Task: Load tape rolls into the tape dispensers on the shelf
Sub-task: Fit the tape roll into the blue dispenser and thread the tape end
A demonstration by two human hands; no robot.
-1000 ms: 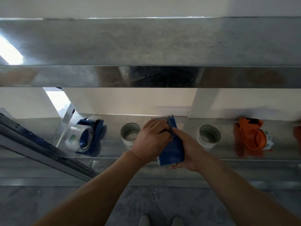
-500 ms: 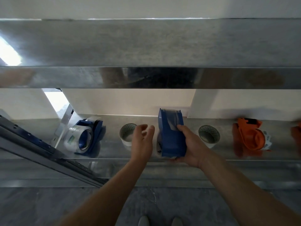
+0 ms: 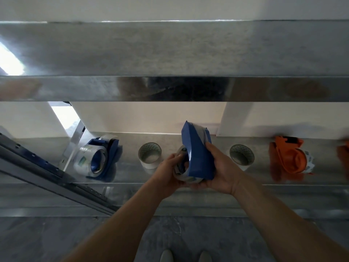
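Observation:
A blue tape dispenser (image 3: 197,154) is held upright over the metal shelf (image 3: 188,178), gripped from the right by my right hand (image 3: 221,171). A clear tape roll (image 3: 181,172) sits on its left side, and my left hand (image 3: 168,173) closes around that roll. A second blue dispenser (image 3: 103,157) with a clear roll on it lies at the shelf's left. Two loose white tape rolls (image 3: 149,155) (image 3: 241,157) stand on the shelf either side of my hands. An orange dispenser (image 3: 290,157) with a roll lies at the right.
An upper metal shelf (image 3: 170,59) spans the view above. A grey perforated rail (image 3: 47,173) slants across the left. Another orange object (image 3: 343,157) shows at the right edge. The grey floor and my shoe tips (image 3: 185,256) are below.
My left hand let go of the dispenser's top, opened, then closed on the tape roll at its left side. The right hand tilted the dispenser upright and raised it.

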